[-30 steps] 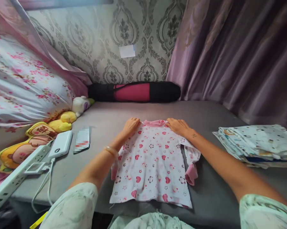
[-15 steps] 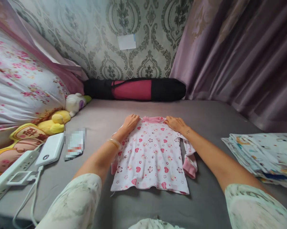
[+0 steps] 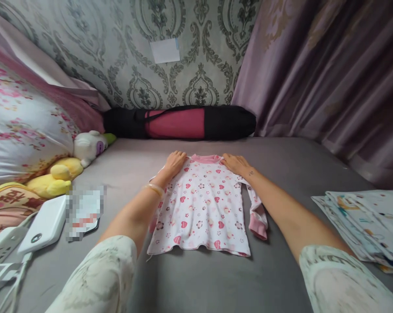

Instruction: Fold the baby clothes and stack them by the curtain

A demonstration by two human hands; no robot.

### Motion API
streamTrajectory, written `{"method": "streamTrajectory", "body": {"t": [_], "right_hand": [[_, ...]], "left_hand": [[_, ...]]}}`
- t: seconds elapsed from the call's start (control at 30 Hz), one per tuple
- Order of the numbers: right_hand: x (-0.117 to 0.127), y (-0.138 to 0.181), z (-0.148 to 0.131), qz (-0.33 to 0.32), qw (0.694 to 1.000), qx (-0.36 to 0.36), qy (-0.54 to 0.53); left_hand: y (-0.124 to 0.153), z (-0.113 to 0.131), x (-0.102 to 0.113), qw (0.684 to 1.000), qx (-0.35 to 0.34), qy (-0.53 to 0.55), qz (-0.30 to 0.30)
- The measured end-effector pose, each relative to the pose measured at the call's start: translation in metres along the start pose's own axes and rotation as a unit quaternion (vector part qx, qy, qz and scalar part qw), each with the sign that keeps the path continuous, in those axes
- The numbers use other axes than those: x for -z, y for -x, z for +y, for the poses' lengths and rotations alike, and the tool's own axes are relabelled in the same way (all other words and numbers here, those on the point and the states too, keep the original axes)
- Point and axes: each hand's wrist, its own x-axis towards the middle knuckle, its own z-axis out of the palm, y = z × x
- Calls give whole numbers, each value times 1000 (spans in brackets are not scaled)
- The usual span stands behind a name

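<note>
A small white long-sleeved shirt (image 3: 201, 208) with pink hearts and flowers lies spread on the grey sheet, its pink collar away from me. At its left shoulder as I see it, my left hand (image 3: 176, 161) is closed on the fabric, fingertips bent over the edge. My right hand (image 3: 236, 164) grips the opposite shoulder, close beside the collar. One pink-cuffed sleeve (image 3: 258, 217) hangs out below my right forearm. The other sleeve is mostly hidden by my left arm.
Folded patterned cloths (image 3: 372, 221) are stacked at the right. On the left are a white power bank (image 3: 44, 224), a power strip (image 3: 5, 243) with cables, a blurred-out phone-like object (image 3: 85, 213) and plush toys (image 3: 90, 148). A black-and-red long bag (image 3: 175, 123) lies along the wall.
My view has shifted slightly, so the things at the left sit lower and farther left. Both hands keep their place at the shirt's shoulders, and the shirt lies much the same.
</note>
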Motion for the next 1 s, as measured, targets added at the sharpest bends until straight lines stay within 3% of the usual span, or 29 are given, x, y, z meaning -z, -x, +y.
{"method": "streamTrajectory", "body": {"t": [0.23, 0.37, 0.57, 0.73, 0.9, 1.0], "right_hand": [[1, -15, -4, 1, 997, -21, -74], [0, -26, -17, -3, 993, -28, -114], [-16, -27, -33, 68, 987, -74, -125], [-25, -25, -36, 121, 981, -92, -121], [-28, -26, -39, 114, 983, -89, -112], [-20, -28, -33, 75, 984, -81, -139]], "left_hand": [[-11, 8, 5, 989, 95, 91, -63], [-22, 21, 8, 985, 81, 133, -73], [-27, 25, -11, 987, 52, 153, -3], [-23, 25, -22, 987, 79, 135, 47], [-19, 32, -25, 989, 92, 104, 42], [-17, 34, -22, 992, 91, 81, 28]]}}
